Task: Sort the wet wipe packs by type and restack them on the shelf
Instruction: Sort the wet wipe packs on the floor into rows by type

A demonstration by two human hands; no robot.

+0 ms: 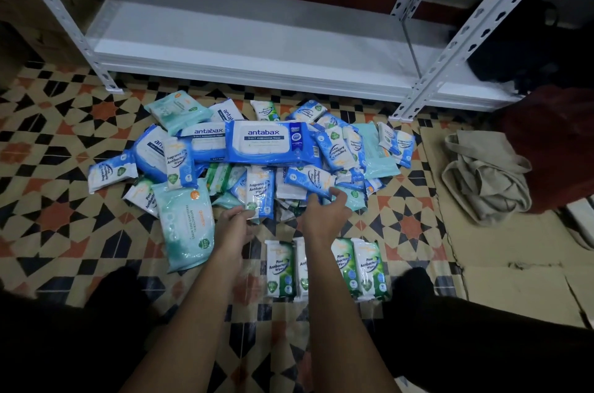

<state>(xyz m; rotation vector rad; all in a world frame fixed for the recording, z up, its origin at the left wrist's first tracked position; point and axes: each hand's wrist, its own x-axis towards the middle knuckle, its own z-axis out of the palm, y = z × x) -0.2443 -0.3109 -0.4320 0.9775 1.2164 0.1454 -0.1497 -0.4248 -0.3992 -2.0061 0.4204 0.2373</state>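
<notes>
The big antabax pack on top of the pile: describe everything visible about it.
The antabax pack is a large, flat, soft plastic pouch, blue with a white central panel bearing the brand name, a dark blue subtitle strip and a round badge at its right. It lies face up and roughly level across the pile's far side, nearer the shelf, resting on other packs and overlapping a second antabax pack on its left. It looks sealed. Neither hand touches it.

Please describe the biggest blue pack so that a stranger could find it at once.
Look at the white metal shelf, then the pile below. On top lies a wide blue plastic "antabax" pack, flat, facing up. It is bigger than the packs around it.
</notes>
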